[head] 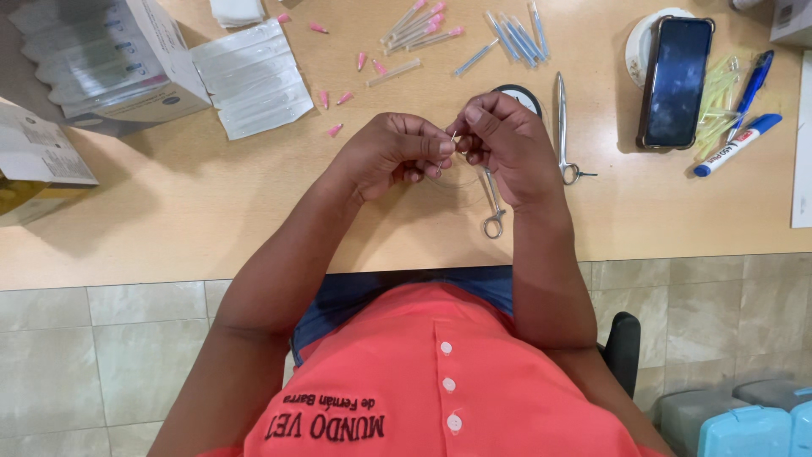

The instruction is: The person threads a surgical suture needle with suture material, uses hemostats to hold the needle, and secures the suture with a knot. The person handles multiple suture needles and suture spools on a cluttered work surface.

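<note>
Both hands' fingertips meeting, needle pinched between grips

Coral polo shirt — white buttons, dark embroidered lettering — over blue trousers, arms bare.

White box, dark phone screen

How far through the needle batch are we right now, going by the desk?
Seemingly done: loose pink caps lie scattered, so several needles have been uncapped. In hand: left hand and right hand pinch one small needle piece between the fingertips. Apparently left: pink-hub needles, blue-hub needles and sealed packets lie untouched; the forceps lie idle.
</note>
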